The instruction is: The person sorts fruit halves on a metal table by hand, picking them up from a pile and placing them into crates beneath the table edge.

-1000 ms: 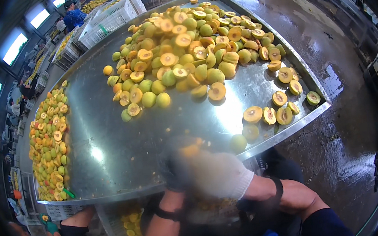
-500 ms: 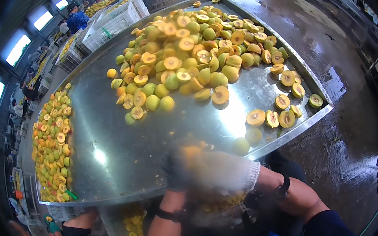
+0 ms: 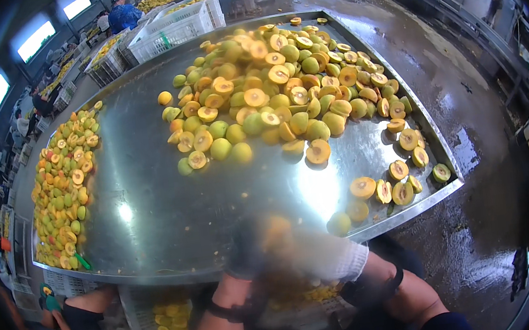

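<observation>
The work was judged to be partway along: yellow fruit pieces [image 3: 173, 319] already lay in a white plastic crate [image 3: 132, 308] below the desk [image 3: 152, 202], at the lower left of centre, while a large fruit pile [image 3: 283, 95] at the upper centre of the frame was left to be handled. A second fruit heap [image 3: 64, 192] covered the left end of the desk. At the lower centre, one orange fruit piece [image 3: 275, 227] was located between the left hand [image 3: 245, 251], in a dark glove, and the right hand [image 3: 319, 256], in a white knitted glove; blur hid the fingers, so whether either hand gripped the piece could not be told. The desk was smooth, reflective sheet metal with a raised rim, marked by small scraps. Most fruit in the pile was halved, showing flat orange faces, brownish centres and rounded green-yellow skins. The crate had perforated walls. A slender green object [image 3: 82, 261] lay at the lower left.
</observation>
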Action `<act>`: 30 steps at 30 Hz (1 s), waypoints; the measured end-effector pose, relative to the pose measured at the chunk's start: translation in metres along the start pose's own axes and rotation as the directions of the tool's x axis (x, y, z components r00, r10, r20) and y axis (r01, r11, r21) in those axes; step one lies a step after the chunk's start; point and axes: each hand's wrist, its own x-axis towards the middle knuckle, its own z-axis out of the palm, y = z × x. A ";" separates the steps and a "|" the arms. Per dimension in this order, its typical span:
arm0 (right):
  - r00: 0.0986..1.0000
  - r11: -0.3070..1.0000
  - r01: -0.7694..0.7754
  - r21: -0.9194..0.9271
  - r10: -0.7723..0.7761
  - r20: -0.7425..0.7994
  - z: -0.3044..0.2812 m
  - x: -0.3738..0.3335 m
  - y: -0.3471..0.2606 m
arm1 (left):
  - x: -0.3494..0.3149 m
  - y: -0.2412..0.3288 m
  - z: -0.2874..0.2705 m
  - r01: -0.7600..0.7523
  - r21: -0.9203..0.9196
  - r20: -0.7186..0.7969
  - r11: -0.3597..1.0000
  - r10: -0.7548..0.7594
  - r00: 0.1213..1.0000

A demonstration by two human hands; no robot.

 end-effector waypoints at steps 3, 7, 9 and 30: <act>0.984 0.986 0.137 -0.091 -0.147 -0.106 0.007 0.013 0.032 | 0.007 -0.001 -0.010 -0.409 0.577 0.176 0.707 0.381 0.907; 0.947 0.896 0.112 -0.429 -0.227 -0.226 0.011 0.006 0.015 | 0.000 -0.004 -0.004 -0.242 0.468 0.026 0.850 0.260 0.965; 0.940 0.856 0.113 -0.504 -0.257 -0.226 0.013 0.007 0.015 | 0.000 -0.006 0.000 -0.218 0.334 -0.042 0.917 0.245 0.969; 0.927 0.947 0.177 -0.267 -0.251 -0.278 0.041 0.015 0.030 | 0.001 -0.008 0.013 -0.292 0.611 -0.074 0.735 0.421 0.904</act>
